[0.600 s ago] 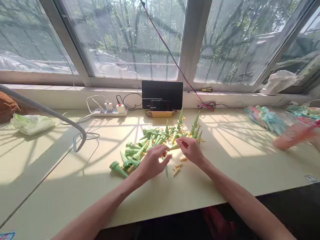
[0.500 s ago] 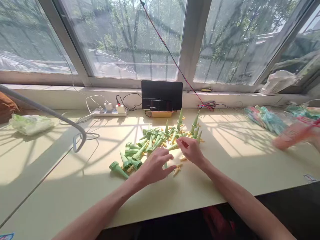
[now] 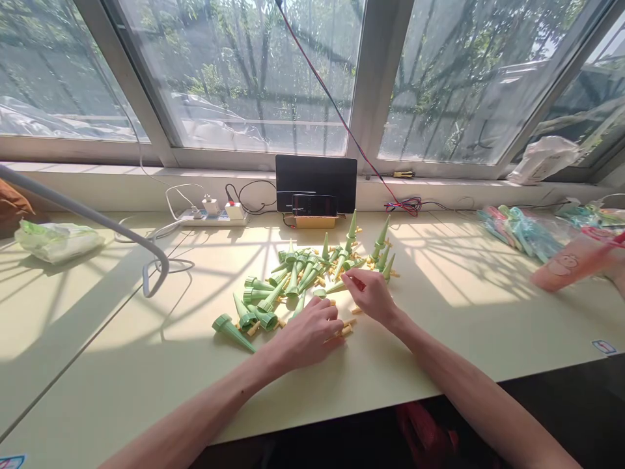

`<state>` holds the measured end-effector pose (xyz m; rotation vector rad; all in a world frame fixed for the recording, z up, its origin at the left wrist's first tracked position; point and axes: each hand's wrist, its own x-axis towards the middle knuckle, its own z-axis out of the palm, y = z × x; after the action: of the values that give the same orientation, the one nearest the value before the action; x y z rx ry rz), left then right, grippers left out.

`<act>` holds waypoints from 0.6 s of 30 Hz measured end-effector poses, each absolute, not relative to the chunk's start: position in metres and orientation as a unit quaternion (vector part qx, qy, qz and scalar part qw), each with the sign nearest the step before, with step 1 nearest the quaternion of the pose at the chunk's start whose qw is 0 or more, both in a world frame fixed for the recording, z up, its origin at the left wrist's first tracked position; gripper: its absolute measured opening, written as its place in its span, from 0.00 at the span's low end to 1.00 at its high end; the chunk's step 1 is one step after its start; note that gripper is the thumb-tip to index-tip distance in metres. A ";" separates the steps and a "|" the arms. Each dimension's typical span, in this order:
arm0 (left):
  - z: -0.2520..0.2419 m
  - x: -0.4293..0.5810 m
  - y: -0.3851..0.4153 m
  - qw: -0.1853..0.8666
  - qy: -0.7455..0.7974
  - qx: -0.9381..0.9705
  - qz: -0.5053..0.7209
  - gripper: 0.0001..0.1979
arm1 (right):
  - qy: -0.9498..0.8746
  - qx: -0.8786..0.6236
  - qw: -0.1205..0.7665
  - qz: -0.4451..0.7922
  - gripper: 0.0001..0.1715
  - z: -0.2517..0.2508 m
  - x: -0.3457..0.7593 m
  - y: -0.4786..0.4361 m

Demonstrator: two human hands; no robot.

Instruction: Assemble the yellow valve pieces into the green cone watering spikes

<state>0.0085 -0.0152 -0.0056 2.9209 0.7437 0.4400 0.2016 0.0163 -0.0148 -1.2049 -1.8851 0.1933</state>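
Pegs (image 3: 348,329), small and yellow, on the bench (image 3: 273,404), right at the tips of the left hand (image 3: 308,333), toward the near edge from the heap of green cones (image 3: 292,281). Lie nearer to the left hand than to the right hand (image 3: 370,293), set farther off toward the far edge and the right. Seem to run roughly crosswise, with a slight slant toward the far edge at the right end, so more along the line of the left fingers than across; true axis of each piece hard to read, with the left fingers overlapping part of the group.

On the left, fingers curled over and thumb beneath, bent close about the pegs; clamped or merely touching, cannot tell. On the right, thumb and forefinger drawn close, tips aimed left toward the cones; anything pinched between, cannot tell. Just under the right hand, on its near-edge side, one single peg (image 3: 357,311).

Beyond both hands, cones mostly tipped on their sides, a few upright with points raised, yellow bits scattered among them. At the heap's left end, one outlying cone (image 3: 233,332), collar to the left, tip slanting right and toward the near edge. Along the far edge, a dark screen (image 3: 316,176) propped upright.
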 end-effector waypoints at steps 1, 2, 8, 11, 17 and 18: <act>-0.005 0.009 -0.015 0.047 0.240 0.959 0.144 0.09 | -0.757 -0.483 0.433 0.079 0.17 -0.014 0.202 0.016; -0.005 0.009 -0.016 0.046 0.236 0.960 0.144 0.10 | -0.757 -0.483 0.433 0.080 0.17 -0.014 0.201 0.016; -0.008 0.009 -0.016 0.041 0.239 0.960 0.141 0.09 | -0.755 -0.485 0.432 0.086 0.16 -0.015 0.201 0.016; -0.008 0.009 -0.017 0.040 0.241 0.959 0.147 0.09 | -0.756 -0.484 0.430 0.094 0.17 -0.015 0.201 0.015; -0.006 0.008 -0.016 0.034 0.272 0.938 0.213 0.15 | -0.757 -0.484 0.427 0.102 0.17 -0.015 0.199 0.014; -0.006 0.007 -0.014 0.030 0.288 0.929 0.231 0.15 | -0.757 -0.485 0.427 0.102 0.17 -0.016 0.198 0.014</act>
<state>0.0066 -0.0137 -0.0057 2.8636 0.8873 0.7131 0.1985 0.0140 -0.0156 -1.2111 -1.8907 0.2545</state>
